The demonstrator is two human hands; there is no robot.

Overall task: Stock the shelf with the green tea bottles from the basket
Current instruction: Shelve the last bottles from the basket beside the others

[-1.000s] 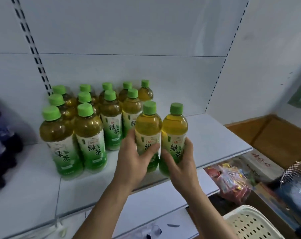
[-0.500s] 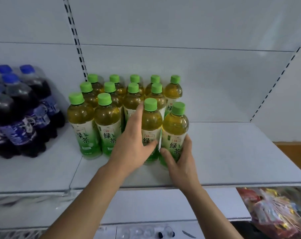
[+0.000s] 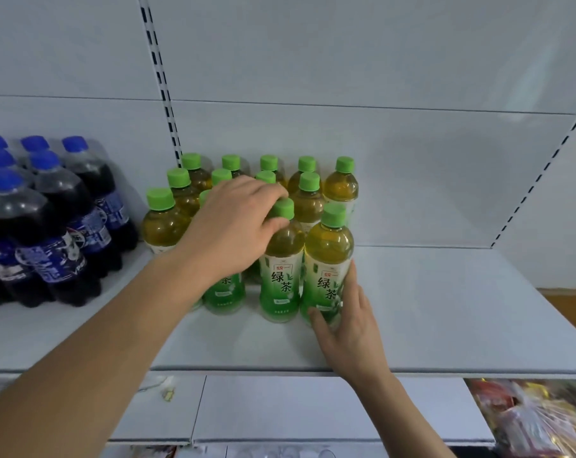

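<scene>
Bare shelf (image 3: 445, 309) right of green tea bottles (image 3: 281, 259) (cola bottles (image 3: 48, 226) left)

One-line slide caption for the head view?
Left hand grips the neck of one green tea bottle while right hand holds its neighbour upright on the white shelf.

A shop: white slotted shelving (image 3: 445, 309), rows of green tea bottles (image 3: 281, 259), packs of dark soda bottles (image 3: 48, 226), bagged snacks (image 3: 527, 421) below.
</scene>
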